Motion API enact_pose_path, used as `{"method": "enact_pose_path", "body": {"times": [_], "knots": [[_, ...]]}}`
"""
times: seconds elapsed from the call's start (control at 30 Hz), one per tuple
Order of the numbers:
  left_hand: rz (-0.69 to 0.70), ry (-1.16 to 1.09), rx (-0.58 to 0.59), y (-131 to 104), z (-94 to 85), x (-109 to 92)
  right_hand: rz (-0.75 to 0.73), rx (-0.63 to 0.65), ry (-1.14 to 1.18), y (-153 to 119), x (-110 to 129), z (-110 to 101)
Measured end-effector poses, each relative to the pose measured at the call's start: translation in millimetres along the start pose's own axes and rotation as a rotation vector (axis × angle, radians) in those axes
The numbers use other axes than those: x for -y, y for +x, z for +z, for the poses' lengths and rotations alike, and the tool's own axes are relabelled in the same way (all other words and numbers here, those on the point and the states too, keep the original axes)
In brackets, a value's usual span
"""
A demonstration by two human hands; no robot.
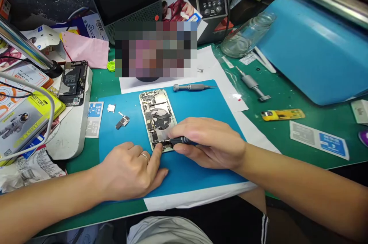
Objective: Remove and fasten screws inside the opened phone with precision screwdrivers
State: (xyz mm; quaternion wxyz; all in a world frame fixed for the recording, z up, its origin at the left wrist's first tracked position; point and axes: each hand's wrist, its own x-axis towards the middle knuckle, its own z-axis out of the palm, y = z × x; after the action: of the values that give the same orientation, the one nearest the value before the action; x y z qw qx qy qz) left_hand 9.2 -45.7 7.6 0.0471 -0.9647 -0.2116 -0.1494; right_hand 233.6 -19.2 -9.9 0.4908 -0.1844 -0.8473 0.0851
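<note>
An opened smartphone [163, 117] lies on the blue mat [195, 102], its circuit board and inner parts bared. My left hand [133, 169] rests at its lower end. The index fingertip presses down there, the other fingers are curled, and the thumb stays apart on the mat side. Between the fingers and thumb of my right hand [211, 142] is a slim dark tool with a ridged grip [185, 140]. Its tip points at the phone's bottom edge, where fingers partly hide it. Left of the phone lie a small silver metal plate [111, 108] and a dark small phone part [122, 121].
A grey screwdriver [192, 87] lies behind the phone, and another screwdriver [253, 85] to the right. A yellow utility knife [283, 114] and a glass jar [248, 35] are farther right. At left, a second opened phone [73, 83] sits on a white block [71, 136].
</note>
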Motion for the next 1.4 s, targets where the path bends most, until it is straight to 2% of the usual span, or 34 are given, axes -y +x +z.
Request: {"method": "enact_pose_path", "body": {"times": [0.3,0.87,0.97,1.17,1.4], "knots": [[0.009,0.0,0.003,-0.7,1.0,-0.5,-0.015,0.008,-0.025,-0.9,-0.2,3.4],[0.006,-0.011,0.007,-0.5,1.1,0.8,-0.021,0.084,-0.114,8.5,3.1,-6.5],[0.003,-0.022,0.01,-0.2,0.9,0.8,-0.014,0.111,-0.1,9.4,3.9,-7.7],[-0.014,-0.05,0.003,-0.7,2.0,1.9,0.009,0.028,-0.007,7.3,4.2,-2.2],[-0.025,-0.132,0.007,1.9,1.6,6.6,0.026,0.053,0.034,3.1,4.2,1.0]]}}
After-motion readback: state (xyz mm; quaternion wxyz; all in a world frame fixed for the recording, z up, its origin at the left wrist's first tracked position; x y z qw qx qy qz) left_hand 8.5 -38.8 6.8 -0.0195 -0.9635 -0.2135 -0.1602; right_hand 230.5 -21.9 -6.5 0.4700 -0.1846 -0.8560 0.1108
